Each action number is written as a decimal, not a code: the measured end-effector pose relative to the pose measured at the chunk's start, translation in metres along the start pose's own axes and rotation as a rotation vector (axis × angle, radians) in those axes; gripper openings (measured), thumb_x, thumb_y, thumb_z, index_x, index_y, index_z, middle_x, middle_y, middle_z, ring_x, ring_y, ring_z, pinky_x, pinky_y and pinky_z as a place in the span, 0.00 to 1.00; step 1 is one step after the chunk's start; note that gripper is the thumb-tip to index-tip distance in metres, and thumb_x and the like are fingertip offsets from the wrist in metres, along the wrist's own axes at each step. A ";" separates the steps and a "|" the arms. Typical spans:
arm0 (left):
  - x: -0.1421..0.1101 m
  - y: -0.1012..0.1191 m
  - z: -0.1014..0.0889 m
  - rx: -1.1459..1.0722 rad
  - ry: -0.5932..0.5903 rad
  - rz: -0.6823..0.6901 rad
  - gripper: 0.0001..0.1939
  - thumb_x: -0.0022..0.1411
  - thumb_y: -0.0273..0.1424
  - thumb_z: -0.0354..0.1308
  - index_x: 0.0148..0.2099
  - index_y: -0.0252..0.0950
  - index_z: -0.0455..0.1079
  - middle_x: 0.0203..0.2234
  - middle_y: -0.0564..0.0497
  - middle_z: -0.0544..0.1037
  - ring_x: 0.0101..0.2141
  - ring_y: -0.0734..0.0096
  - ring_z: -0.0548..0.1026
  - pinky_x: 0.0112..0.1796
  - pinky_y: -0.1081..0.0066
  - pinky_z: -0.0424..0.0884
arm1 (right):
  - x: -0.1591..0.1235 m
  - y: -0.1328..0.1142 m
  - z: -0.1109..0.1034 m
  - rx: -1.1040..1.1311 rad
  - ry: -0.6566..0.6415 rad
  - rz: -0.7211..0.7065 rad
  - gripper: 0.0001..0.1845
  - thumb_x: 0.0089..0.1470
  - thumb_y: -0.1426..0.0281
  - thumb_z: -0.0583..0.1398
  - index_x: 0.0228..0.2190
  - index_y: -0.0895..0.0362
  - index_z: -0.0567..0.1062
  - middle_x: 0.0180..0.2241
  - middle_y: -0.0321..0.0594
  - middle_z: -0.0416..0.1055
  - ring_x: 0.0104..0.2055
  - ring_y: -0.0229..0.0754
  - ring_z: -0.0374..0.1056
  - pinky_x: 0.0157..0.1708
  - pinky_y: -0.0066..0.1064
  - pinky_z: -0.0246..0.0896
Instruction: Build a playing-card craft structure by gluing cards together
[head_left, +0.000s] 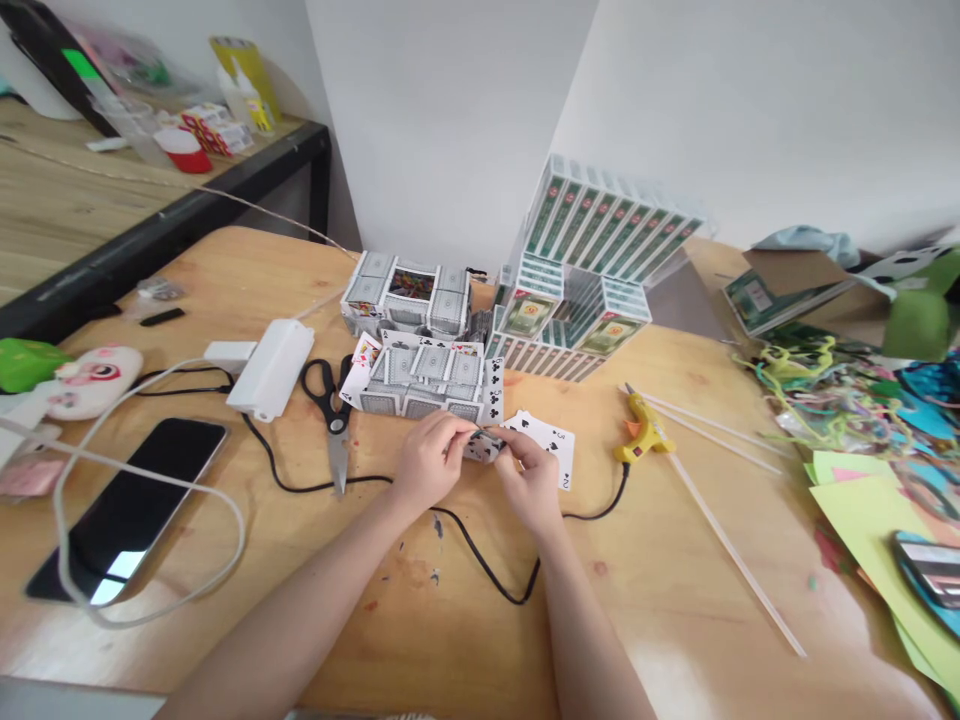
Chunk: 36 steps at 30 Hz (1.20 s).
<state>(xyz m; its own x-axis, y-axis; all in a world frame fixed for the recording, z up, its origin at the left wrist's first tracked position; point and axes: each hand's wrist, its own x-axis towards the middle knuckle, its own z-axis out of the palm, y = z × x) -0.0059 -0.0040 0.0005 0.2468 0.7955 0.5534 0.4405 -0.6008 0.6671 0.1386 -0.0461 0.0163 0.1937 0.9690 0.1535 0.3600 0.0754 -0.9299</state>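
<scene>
Both of my hands meet at the middle of the table around a playing card (482,447), which looks bent or folded. My left hand (435,455) pinches its left end, and my right hand (531,475) grips the right end. Several loose playing cards (553,445) lie face up beside and partly under my right hand. Just beyond my fingers stands a low structure made of playing cards (424,380), mostly with grey backs outward. A second card structure (409,295) with an opening in its top sits behind it.
Black scissors (330,415) and a white power adapter (271,370) lie to the left, near a phone (127,510). Stacked card boxes (574,270) stand at the back. A yellow glue gun (643,430) with its black cable and a glue stick (739,555) are right; coloured paper (870,520) lies farther right.
</scene>
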 end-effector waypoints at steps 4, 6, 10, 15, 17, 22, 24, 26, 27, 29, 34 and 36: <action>0.001 -0.001 0.001 -0.027 -0.008 0.007 0.05 0.60 0.25 0.50 0.36 0.36 0.68 0.28 0.49 0.75 0.32 0.70 0.72 0.35 0.69 0.68 | 0.001 0.004 0.001 0.000 0.034 -0.011 0.09 0.50 0.69 0.56 0.34 0.56 0.74 0.33 0.40 0.76 0.34 0.41 0.72 0.36 0.32 0.68; 0.001 -0.001 0.001 -0.046 -0.031 0.035 0.04 0.60 0.26 0.52 0.36 0.36 0.68 0.28 0.49 0.75 0.32 0.70 0.72 0.35 0.69 0.69 | 0.001 0.006 0.001 -0.076 0.070 -0.035 0.07 0.52 0.69 0.56 0.31 0.56 0.74 0.30 0.39 0.76 0.32 0.40 0.72 0.34 0.31 0.68; 0.000 0.001 0.003 -0.071 -0.054 0.092 0.04 0.57 0.25 0.54 0.35 0.36 0.69 0.28 0.49 0.76 0.31 0.71 0.73 0.35 0.70 0.70 | 0.000 0.011 -0.001 -0.235 0.113 -0.151 0.09 0.53 0.72 0.53 0.29 0.55 0.73 0.31 0.38 0.76 0.31 0.40 0.72 0.33 0.31 0.67; 0.000 0.006 0.006 -0.046 -0.031 0.100 0.07 0.55 0.24 0.54 0.36 0.36 0.71 0.28 0.49 0.78 0.30 0.72 0.75 0.34 0.70 0.71 | 0.000 0.015 -0.002 -0.311 0.127 -0.288 0.10 0.54 0.74 0.52 0.29 0.54 0.73 0.31 0.38 0.77 0.31 0.39 0.73 0.33 0.29 0.66; 0.000 0.008 0.006 -0.023 -0.022 0.090 0.08 0.54 0.24 0.54 0.36 0.37 0.72 0.29 0.50 0.79 0.30 0.71 0.76 0.35 0.71 0.72 | 0.000 0.015 -0.001 -0.325 0.143 -0.300 0.10 0.54 0.74 0.52 0.28 0.54 0.72 0.30 0.38 0.77 0.31 0.39 0.73 0.32 0.29 0.66; 0.000 0.010 0.005 0.037 -0.046 0.031 0.11 0.52 0.23 0.52 0.37 0.37 0.72 0.29 0.52 0.80 0.29 0.72 0.77 0.34 0.73 0.73 | -0.001 0.013 0.000 -0.343 0.176 -0.279 0.09 0.53 0.74 0.53 0.27 0.54 0.72 0.29 0.37 0.77 0.30 0.39 0.73 0.30 0.28 0.66; 0.000 0.010 0.005 0.047 -0.064 0.011 0.12 0.51 0.22 0.52 0.37 0.37 0.73 0.29 0.52 0.80 0.29 0.72 0.77 0.34 0.73 0.73 | -0.001 0.013 0.000 -0.343 0.181 -0.253 0.09 0.52 0.74 0.53 0.27 0.54 0.73 0.28 0.36 0.77 0.29 0.39 0.73 0.30 0.28 0.66; 0.000 0.010 0.004 0.045 -0.082 0.001 0.13 0.51 0.22 0.52 0.37 0.37 0.73 0.29 0.52 0.80 0.29 0.72 0.77 0.34 0.73 0.73 | 0.000 0.013 0.000 -0.343 0.182 -0.224 0.09 0.51 0.74 0.53 0.27 0.54 0.73 0.28 0.36 0.77 0.29 0.39 0.73 0.29 0.28 0.66; 0.000 0.010 0.003 0.043 -0.091 -0.002 0.13 0.50 0.22 0.52 0.38 0.37 0.73 0.29 0.52 0.80 0.29 0.72 0.77 0.35 0.73 0.73 | 0.000 0.013 0.000 -0.342 0.182 -0.212 0.09 0.51 0.74 0.53 0.26 0.54 0.73 0.28 0.36 0.77 0.29 0.39 0.72 0.29 0.28 0.66; 0.000 0.009 0.003 0.041 -0.111 -0.007 0.14 0.50 0.22 0.52 0.38 0.37 0.73 0.29 0.53 0.80 0.29 0.72 0.77 0.34 0.74 0.73 | 0.000 0.013 -0.001 -0.337 0.184 -0.194 0.09 0.51 0.73 0.53 0.26 0.55 0.73 0.28 0.36 0.77 0.29 0.39 0.72 0.30 0.28 0.65; -0.001 0.005 0.002 0.025 -0.147 -0.012 0.17 0.50 0.22 0.52 0.41 0.39 0.73 0.29 0.55 0.80 0.25 0.76 0.76 0.31 0.77 0.71 | 0.001 0.013 -0.002 -0.325 0.181 -0.154 0.10 0.51 0.73 0.53 0.27 0.55 0.74 0.28 0.36 0.77 0.29 0.39 0.72 0.30 0.28 0.65; 0.000 0.004 0.001 0.007 -0.167 -0.016 0.18 0.50 0.22 0.51 0.42 0.39 0.73 0.28 0.54 0.80 0.24 0.77 0.75 0.30 0.78 0.71 | 0.001 0.013 -0.002 -0.321 0.182 -0.141 0.10 0.51 0.73 0.53 0.27 0.55 0.74 0.28 0.36 0.77 0.30 0.39 0.72 0.30 0.28 0.65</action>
<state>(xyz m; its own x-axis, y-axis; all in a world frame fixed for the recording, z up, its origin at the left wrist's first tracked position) -0.0034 -0.0065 0.0024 0.3797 0.8075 0.4514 0.4512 -0.5876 0.6717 0.1457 -0.0450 0.0046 0.2702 0.8947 0.3557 0.6561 0.0993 -0.7481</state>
